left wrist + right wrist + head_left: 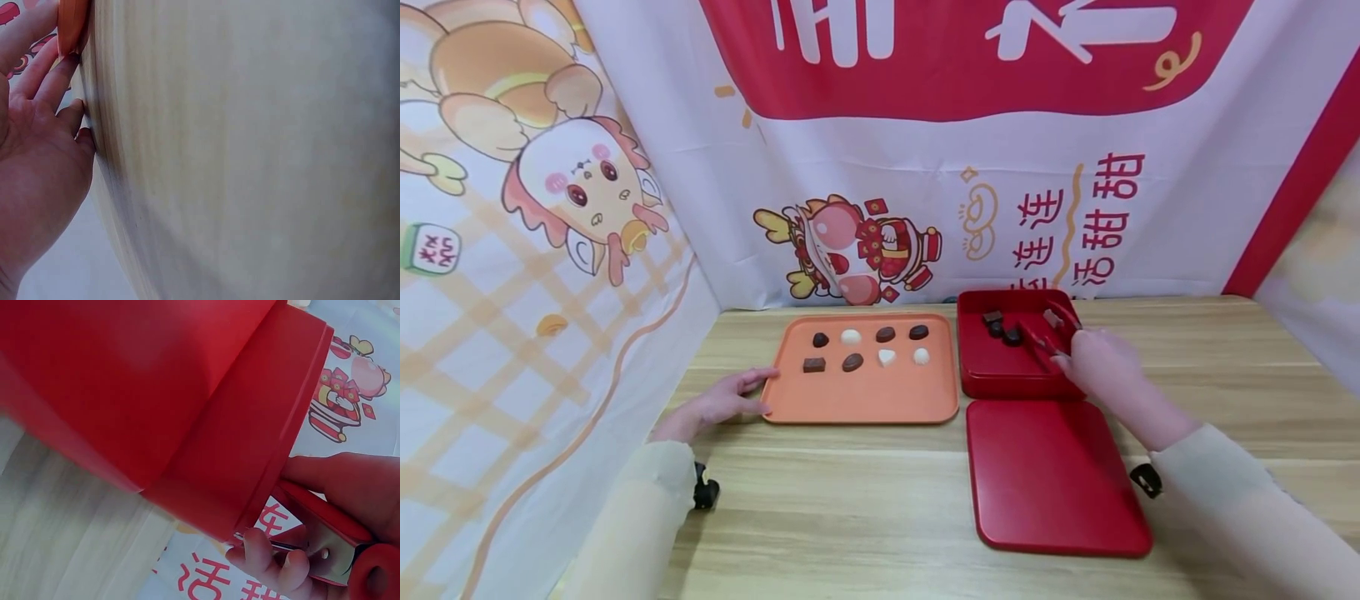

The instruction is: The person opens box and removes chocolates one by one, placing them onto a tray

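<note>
Orange tray (861,400), tongs (328,547) to its right

Right of the tray: a red box (1015,387), its lid (1056,479) nearer. Left hand (730,396), fingers extended, touches the tray's left edge; right hand (1103,362), grip closed round the tongs. Eight chocolates (853,362) sit on the tray.

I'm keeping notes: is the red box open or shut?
Open: the red box is uncovered, its lid lies on the table, and dark chocolates show inside.

In the head view, the right hand (1103,367) covers part of the tongs (1043,343) at the box (1015,387); one brown piece (1053,318) inside is too small to make out. The top edge crops lettering (842,37) above the box. The left wrist view cuts off the tray (72,28) left of the box.
</note>
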A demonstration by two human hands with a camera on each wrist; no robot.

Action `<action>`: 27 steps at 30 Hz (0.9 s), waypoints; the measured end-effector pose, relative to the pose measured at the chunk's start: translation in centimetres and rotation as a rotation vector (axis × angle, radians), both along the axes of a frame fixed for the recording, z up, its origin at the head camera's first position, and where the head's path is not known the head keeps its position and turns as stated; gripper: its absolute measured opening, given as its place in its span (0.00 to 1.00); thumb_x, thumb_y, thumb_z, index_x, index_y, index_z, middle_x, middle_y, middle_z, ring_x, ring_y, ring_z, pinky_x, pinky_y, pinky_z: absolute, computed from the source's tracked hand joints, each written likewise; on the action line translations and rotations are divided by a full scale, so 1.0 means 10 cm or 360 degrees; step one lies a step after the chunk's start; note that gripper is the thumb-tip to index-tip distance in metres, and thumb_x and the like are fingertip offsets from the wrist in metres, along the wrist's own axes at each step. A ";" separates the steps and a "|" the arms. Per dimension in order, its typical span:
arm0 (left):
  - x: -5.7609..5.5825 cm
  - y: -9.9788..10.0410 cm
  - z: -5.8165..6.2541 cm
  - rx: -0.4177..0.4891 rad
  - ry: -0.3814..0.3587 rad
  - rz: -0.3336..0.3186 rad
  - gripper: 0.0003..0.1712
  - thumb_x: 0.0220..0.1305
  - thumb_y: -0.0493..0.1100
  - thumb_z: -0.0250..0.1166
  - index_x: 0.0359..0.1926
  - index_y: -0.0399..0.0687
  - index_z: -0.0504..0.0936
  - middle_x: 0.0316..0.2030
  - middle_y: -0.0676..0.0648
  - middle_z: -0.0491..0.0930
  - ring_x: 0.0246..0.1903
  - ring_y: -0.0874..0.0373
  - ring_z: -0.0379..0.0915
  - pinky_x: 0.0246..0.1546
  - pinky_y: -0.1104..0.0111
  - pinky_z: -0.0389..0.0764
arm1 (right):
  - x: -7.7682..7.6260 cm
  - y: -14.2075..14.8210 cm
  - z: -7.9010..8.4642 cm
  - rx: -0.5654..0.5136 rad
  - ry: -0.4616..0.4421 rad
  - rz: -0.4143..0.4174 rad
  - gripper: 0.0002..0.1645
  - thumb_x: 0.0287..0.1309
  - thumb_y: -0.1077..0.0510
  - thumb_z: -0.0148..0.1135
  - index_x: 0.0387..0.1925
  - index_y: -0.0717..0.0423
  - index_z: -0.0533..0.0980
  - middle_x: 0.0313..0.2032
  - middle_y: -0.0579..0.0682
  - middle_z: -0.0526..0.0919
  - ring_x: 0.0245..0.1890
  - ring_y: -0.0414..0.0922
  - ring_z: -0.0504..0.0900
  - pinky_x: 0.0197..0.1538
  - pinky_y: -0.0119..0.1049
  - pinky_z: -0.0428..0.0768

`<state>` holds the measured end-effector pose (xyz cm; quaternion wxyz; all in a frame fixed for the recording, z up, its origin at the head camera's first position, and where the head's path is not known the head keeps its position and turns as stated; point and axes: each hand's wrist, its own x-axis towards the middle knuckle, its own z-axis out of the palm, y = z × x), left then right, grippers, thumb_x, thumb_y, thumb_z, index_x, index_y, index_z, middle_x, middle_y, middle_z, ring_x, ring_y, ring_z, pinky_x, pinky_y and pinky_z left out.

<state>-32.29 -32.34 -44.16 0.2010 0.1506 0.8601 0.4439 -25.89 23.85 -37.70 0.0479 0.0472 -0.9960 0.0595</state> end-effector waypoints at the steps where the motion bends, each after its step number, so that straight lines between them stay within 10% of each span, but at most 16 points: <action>1: 0.00 0.00 0.00 -0.0001 0.0000 0.0001 0.44 0.58 0.39 0.71 0.72 0.39 0.61 0.73 0.35 0.50 0.71 0.38 0.42 0.68 0.47 0.49 | -0.01 0.00 0.00 -0.0009 0.0000 -0.0002 0.23 0.59 0.51 0.66 0.17 0.60 0.69 0.16 0.54 0.71 0.18 0.50 0.74 0.22 0.40 0.75; 27: 0.03 0.01 0.01 0.0047 -0.0002 -0.0016 0.44 0.58 0.37 0.70 0.72 0.36 0.59 0.72 0.34 0.50 0.71 0.35 0.40 0.68 0.46 0.48 | 0.03 0.06 0.03 -0.0070 -0.0014 0.0008 0.22 0.60 0.51 0.65 0.19 0.62 0.70 0.14 0.51 0.71 0.18 0.49 0.74 0.23 0.40 0.74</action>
